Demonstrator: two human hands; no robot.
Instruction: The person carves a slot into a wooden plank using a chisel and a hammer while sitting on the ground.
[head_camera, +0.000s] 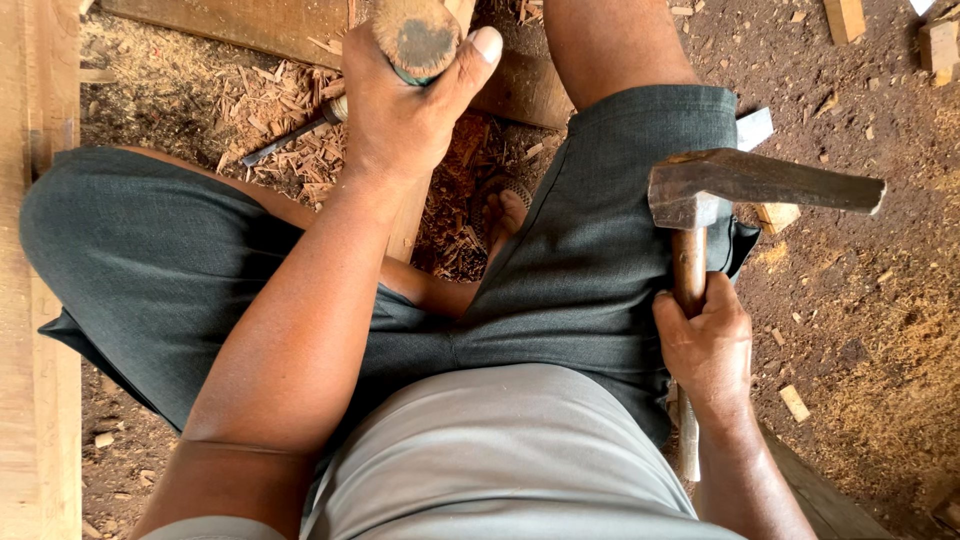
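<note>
My left hand (400, 105) is wrapped around the round wooden handle of a chisel (418, 38), held upright over a narrow wooden strip (408, 225) between my legs. My right hand (705, 345) grips the wooden shaft of a hammer (745, 185), whose rusty metal head is raised beside my right thigh. I sit on the ground in dark grey shorts, legs folded, one bare foot (505, 215) showing near the strip.
A second chisel (290, 135) lies on a heap of wood shavings (250, 110) at upper left. A thick timber beam (40, 300) runs along the left edge. Small wood offcuts (940, 45) and sawdust lie on the dirt floor to the right.
</note>
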